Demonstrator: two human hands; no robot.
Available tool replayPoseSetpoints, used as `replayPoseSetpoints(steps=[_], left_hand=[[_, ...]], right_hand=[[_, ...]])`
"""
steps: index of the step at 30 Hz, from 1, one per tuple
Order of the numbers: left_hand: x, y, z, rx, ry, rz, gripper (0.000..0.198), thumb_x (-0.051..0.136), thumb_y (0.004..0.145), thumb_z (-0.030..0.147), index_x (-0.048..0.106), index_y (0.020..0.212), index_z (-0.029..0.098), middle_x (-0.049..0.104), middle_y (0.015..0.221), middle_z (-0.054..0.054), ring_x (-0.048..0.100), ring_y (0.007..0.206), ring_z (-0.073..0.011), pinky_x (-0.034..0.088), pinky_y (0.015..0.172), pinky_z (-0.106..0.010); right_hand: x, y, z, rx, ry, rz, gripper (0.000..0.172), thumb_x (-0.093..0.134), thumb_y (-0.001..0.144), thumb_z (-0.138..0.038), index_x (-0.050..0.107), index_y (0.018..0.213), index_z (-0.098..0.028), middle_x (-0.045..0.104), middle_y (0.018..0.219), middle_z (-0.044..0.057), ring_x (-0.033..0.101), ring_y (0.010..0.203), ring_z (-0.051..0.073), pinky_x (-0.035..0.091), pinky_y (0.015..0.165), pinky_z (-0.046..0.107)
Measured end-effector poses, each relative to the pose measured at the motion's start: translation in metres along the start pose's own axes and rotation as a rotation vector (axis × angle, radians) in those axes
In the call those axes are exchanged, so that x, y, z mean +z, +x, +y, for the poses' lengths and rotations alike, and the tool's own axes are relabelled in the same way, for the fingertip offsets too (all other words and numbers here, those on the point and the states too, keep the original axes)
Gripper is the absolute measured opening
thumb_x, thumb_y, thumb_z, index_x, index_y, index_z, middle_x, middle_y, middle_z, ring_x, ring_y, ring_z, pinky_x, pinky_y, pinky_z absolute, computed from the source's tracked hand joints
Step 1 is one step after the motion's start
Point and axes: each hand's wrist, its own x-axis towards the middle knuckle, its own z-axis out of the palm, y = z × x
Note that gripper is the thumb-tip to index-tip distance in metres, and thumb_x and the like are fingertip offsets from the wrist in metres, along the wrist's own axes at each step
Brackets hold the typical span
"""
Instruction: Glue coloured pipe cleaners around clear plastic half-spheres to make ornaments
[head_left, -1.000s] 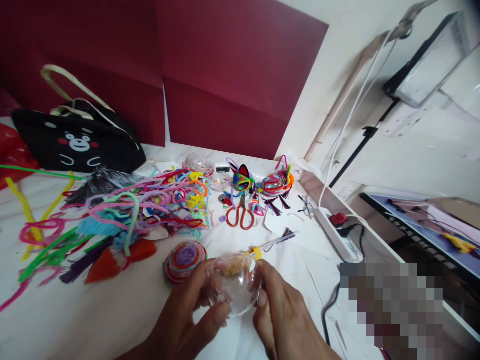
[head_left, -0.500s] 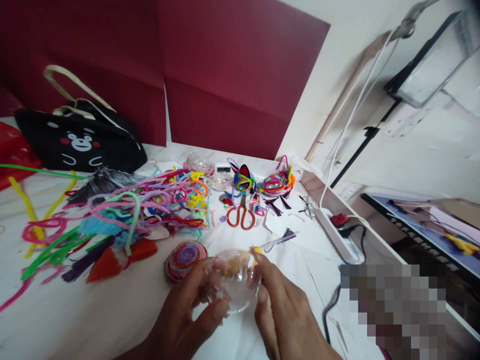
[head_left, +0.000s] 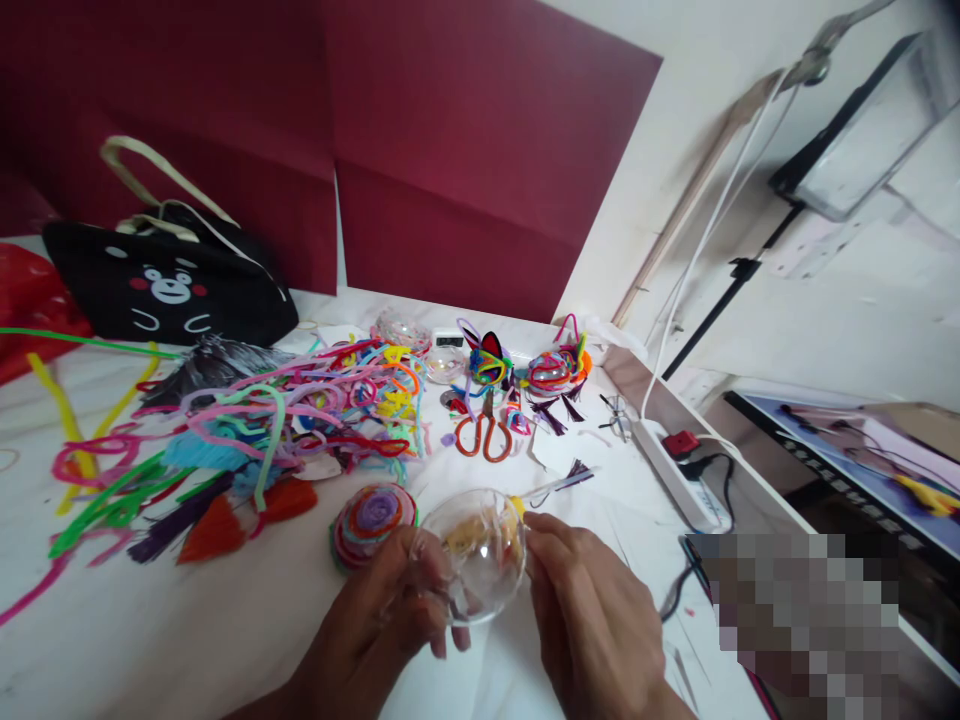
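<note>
A clear plastic ball (head_left: 480, 590) is between my hands at the near middle of the table, with yellow and orange pieces showing through it. My left hand (head_left: 397, 600) is closed around its left side, fingers behind and thumb in front. My right hand (head_left: 596, 600) has its fingers curled together at the ball's right edge, beside a small yellow bit (head_left: 518, 506); its fingertips are partly hidden. Just behind my left hand lies a coiled pipe-cleaner disc (head_left: 373, 515) in purple, orange and pink. Orange-handled scissors (head_left: 484, 438) lie beyond the ball.
Tangled pipe cleaners (head_left: 247, 420) cover the left side, near a black bag (head_left: 169, 285). Two decorated balls, one cat-eared (head_left: 487, 368) and one multicoloured (head_left: 551, 372), stand at the back. A power strip (head_left: 679, 475) with cables runs along the right. Eyeglasses (head_left: 618, 418) lie nearby.
My right hand has slid right and slightly down, its thumb leaving the ball's front. The ball has turned a little and shows more of its face. My left hand keeps its hold.
</note>
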Motion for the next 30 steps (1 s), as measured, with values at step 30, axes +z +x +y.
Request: replayPoseSetpoints(steps=[30], left_hand=[[0.004, -0.004, 0.004, -0.012, -0.123, -0.139, 0.031, 0.061, 0.091, 0.048, 0.055, 0.081, 0.019, 0.069, 0.083, -0.003, 0.066, 0.070, -0.0152, 0.048, 0.061, -0.026]], right_hand=[[-0.039, -0.001, 0.009, 0.112, 0.261, -0.112, 0.022, 0.049, 0.093, -0.007, 0.057, 0.109, -0.020, 0.069, 0.090, 0.004, 0.070, 0.078, 0.012, 0.055, 0.069, 0.016]])
